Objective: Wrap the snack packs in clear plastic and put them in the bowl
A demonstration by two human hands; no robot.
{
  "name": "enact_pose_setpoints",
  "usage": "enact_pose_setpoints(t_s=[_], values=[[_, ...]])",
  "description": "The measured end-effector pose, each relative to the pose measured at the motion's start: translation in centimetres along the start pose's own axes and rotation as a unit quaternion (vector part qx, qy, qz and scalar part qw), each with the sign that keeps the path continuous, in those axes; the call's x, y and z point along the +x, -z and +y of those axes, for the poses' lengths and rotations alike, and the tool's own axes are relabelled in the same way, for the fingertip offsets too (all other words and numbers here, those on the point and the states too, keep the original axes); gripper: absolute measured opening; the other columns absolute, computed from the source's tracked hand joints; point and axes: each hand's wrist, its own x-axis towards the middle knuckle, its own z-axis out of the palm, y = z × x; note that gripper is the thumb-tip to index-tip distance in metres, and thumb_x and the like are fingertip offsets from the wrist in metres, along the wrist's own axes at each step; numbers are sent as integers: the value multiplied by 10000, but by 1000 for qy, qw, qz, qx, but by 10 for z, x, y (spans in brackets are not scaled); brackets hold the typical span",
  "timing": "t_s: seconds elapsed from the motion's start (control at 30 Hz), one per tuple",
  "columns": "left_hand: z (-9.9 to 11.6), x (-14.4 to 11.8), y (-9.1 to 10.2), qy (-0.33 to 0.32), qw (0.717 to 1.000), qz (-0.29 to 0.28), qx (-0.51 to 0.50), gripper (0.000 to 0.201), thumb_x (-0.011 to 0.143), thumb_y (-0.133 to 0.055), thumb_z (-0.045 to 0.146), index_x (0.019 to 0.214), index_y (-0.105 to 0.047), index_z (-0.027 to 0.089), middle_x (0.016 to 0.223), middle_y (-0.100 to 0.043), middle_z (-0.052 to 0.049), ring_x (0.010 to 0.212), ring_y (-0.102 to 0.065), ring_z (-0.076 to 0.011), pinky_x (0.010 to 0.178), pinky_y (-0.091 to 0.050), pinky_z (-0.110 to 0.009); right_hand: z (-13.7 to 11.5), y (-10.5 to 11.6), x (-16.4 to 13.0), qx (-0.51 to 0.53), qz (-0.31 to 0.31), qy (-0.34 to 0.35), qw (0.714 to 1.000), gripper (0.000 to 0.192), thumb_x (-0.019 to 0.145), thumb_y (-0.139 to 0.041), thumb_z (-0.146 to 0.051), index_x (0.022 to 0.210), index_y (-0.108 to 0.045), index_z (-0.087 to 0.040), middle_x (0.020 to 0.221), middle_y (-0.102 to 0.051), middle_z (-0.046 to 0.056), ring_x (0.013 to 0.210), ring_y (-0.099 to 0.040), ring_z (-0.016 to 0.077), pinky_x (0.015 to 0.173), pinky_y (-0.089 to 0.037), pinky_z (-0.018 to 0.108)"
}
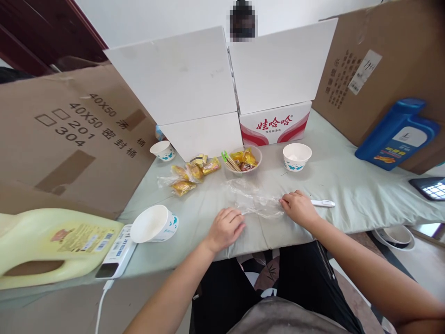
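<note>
Both bare hands rest low over a cloth-covered counter [330,160], palms down. The left hand [225,228] has its fingers loosely curled, a half-open grip with nothing visible in it, just beside a clear plastic bag [257,204]. The right hand [298,207] meets the bag's other edge with bent fingertips; whether that grip pinches the film or only lies on it, I cannot tell at this angle. The step in hand seems to be handling the bag, and the next move likely calls for a sure pinch on its thin edge.

The bag lies between the hands, crumpled, see-through and glossy, mostly flat. A white stick-like object [324,203] pokes out beyond the right hand. Farther back sit a clear bowl [260,160] of wrapped snacks and wooden sticks, yellow packets [195,172] to its left and a paper cup [295,165] to its right.
</note>
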Motion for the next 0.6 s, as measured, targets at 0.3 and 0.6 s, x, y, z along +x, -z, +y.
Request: enact_pose_setpoints(t_s=[0.3, 0.6], values=[[-3, -8, 17, -6, 995, -94, 10, 176, 878, -495, 135, 849, -653, 206, 845, -636, -47, 920, -565, -209, 909, -452, -413, 28, 18, 5, -23, -6, -135, 991, 297, 920, -446, -322, 958, -688, -155, 869, -707, 137, 884, -634, 300, 778, -427, 397], [13, -30, 36, -28, 985, -154, -76, 261, 709, -491, 22, 833, -634, 202, 1303, -603, -60, 1315, -455, -242, 1077, -413, -439, -28, 7, -30, 123, 2, 311, 942, 354, 976, -372, -262, 1247, -593, -207, 1239, -621, 108, 1183, -531, 215, 986, -435, 380]])
